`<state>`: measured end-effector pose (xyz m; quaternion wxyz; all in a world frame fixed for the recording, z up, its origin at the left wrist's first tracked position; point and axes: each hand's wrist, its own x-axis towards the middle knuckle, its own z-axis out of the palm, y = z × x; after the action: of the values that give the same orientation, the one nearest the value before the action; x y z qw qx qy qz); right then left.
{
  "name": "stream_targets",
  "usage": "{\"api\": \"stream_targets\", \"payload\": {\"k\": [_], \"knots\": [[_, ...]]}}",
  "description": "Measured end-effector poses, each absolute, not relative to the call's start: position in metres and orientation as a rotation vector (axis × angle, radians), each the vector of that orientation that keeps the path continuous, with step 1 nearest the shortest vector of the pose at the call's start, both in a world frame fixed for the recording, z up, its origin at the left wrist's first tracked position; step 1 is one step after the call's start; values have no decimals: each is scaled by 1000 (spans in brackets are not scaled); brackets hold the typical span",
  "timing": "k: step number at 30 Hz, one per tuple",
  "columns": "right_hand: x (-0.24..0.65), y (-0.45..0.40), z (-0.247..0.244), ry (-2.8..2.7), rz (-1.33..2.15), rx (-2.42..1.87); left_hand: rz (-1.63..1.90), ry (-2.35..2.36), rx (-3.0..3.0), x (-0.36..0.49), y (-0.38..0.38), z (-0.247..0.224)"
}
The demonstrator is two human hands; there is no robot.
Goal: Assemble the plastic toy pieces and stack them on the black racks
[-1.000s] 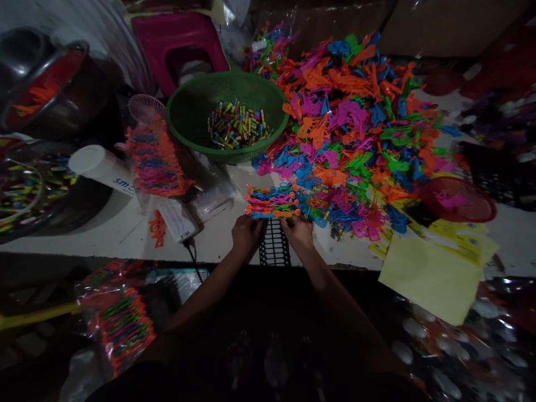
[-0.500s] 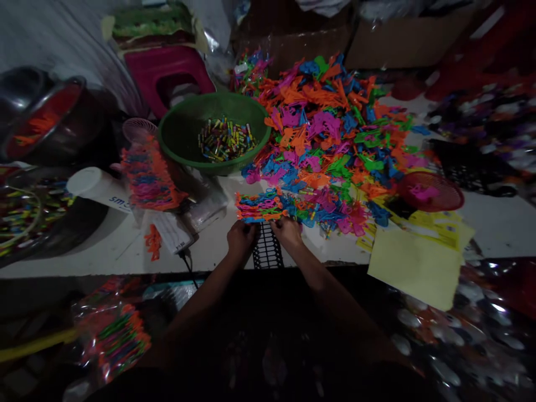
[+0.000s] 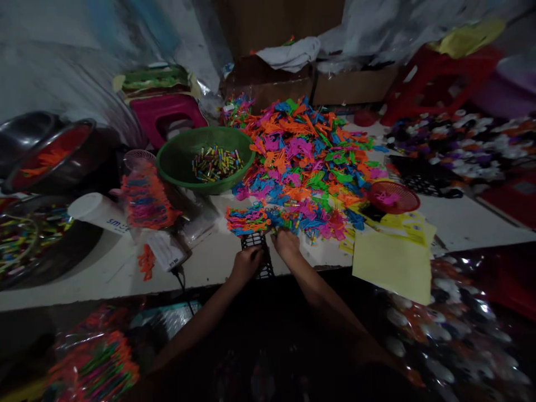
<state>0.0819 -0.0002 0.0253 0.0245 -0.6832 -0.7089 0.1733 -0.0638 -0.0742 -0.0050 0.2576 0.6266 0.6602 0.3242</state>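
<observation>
My left hand is closed over a black mesh strip at the table's front; whatever its curled fingers hold, if anything, is hidden. To its right, my right hand has its fingers bent together at the near edge of a large heap of colourful plastic toy pieces. What is between those fingers is too small and dark to make out. Just beyond both hands lies a neat stack of orange, blue, pink and green plastic pieces, at the far end of the mesh strip.
A green basin of small striped tubes stands behind the stack. Left are a bagged bundle of pieces, a white cylinder and metal bowls. A red basket and yellow sheets lie right.
The view has tilted up and shifted right. My left hand has drawn back from the stack toward me. My right hand has left the stack's front and is at the heap's near edge.
</observation>
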Motion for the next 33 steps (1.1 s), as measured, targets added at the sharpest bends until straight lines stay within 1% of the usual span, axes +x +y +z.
{"api": "stream_targets", "payload": {"k": [4, 7, 9, 11, 12, 13, 16, 18, 21, 24, 27, 29, 33], "knots": [[83, -13, 30, -2107, 471, -2100, 877, 1561, 1345, -39, -58, 1], [104, -35, 34, -2102, 468, -1902, 943, 1310, 1092, -27, -49, 4], [122, -47, 38, -2245, 640, -1666, 983, 1239, 1087, -20, -48, 5], [138, -50, 45, -2293, 848, -1511, 971, 1279, 1168, -16, -49, 4], [144, -46, 49, -2242, 876, -1539, 960, 1320, 1221, -16, -52, 4], [148, -39, 53, -2154, 830, -1642, 958, 1357, 1285, -16, -54, 5], [148, -7, 58, -1880, 451, -2081, 1022, 1408, 1514, -23, -64, 11], [140, 15, 54, -1854, 317, -2237, 1078, 1437, 1641, -32, -72, 17], [131, 37, 46, -1936, 318, -2292, 1078, 1484, 1740, -54, -87, 23], [141, 41, 44, -1941, 343, -2279, 1031, 1544, 1790, -81, -108, 21], [156, 29, 48, -1733, 316, -2092, 1094, 1684, 1776, -105, -123, 12], [157, 14, 47, -1572, 420, -1839, 1166, 1793, 1718, -114, -123, 7], [126, -19, 22, -1522, 935, -1424, 1270, 1911, 1596, -113, -101, -2]]}}
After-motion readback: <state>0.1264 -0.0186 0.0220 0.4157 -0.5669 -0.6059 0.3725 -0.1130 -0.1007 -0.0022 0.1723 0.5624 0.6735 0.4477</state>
